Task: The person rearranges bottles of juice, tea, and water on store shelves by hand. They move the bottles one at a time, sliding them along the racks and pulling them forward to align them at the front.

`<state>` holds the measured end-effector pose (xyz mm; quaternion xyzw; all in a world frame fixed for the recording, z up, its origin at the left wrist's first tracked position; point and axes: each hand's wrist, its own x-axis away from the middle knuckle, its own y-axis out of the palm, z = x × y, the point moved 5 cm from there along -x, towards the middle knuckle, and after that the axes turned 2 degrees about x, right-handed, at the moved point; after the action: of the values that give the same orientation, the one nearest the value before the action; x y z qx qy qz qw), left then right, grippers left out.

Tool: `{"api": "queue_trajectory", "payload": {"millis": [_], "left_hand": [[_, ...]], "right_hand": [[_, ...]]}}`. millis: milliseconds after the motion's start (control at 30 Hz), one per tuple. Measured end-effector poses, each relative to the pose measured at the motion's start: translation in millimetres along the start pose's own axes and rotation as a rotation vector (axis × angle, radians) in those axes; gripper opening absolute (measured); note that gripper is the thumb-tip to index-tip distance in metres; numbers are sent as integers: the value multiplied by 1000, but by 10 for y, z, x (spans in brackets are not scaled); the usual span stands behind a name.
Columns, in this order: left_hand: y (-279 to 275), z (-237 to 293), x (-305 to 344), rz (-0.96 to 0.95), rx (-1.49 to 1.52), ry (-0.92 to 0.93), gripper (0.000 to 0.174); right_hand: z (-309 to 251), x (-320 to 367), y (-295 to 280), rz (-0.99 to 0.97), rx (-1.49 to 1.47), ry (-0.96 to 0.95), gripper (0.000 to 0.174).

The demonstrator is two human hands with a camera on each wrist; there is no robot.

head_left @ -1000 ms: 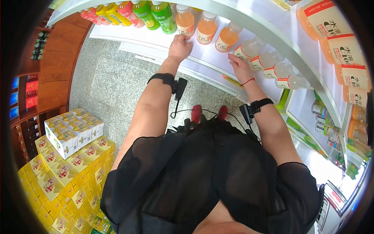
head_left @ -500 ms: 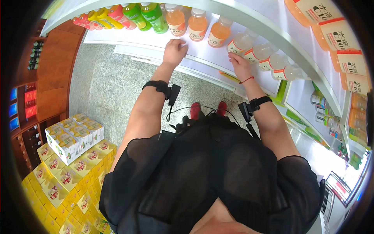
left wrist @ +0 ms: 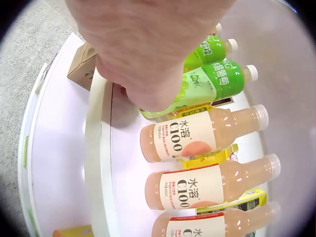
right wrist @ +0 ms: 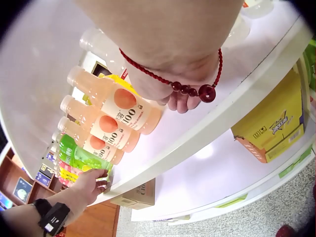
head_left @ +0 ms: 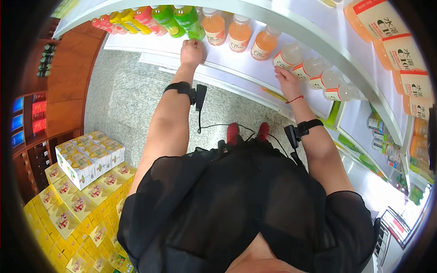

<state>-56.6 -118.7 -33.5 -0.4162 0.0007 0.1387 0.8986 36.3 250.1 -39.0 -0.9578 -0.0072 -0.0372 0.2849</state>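
In the head view my left hand (head_left: 191, 53) is at the shelf edge, its fingertips right at the base of the nearest green bottle (head_left: 189, 23). The right wrist view shows the same left hand (right wrist: 90, 183) with fingers loosely bent against that green bottle (right wrist: 81, 154). Peach-coloured drink bottles (head_left: 240, 34) stand upright in a row just right of it. My right hand (head_left: 287, 81) hovers over the shelf's front, fingers relaxed, beside the first clear bottle (head_left: 288, 55). Its curled fingertips (right wrist: 181, 104) show below the red bead bracelet, with nothing in them.
The curved white shelf (head_left: 236, 66) has a lower tier with a yellow carton (right wrist: 274, 121) and a brown carton (right wrist: 140, 194). Another shelf overhead holds larger-looking orange bottles (head_left: 400, 57). Stacked yellow boxes (head_left: 77, 204) stand on the floor at the left.
My left hand has left the first peach-coloured bottle, drawn back to the shelf edge, then moved left to the green bottle's base. The right hand stays near the clear bottles.
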Motion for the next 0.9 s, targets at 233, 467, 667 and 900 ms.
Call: {"api": "queue_trajectory", "payload": {"millis": [233, 467, 667, 900], "left_hand": [[16, 14, -7, -6, 15, -23, 29], [11, 17, -17, -29, 46, -21, 27], [69, -75, -46, -8, 66, -2, 28], [11, -73, 148, -12, 109, 40, 24]], "right_hand": [[58, 20, -4, -4, -88, 27, 26], [59, 15, -3, -36, -63, 40, 29], [33, 41, -25, -2, -54, 43, 27], [54, 41, -5, 25, -47, 37, 27]]}}
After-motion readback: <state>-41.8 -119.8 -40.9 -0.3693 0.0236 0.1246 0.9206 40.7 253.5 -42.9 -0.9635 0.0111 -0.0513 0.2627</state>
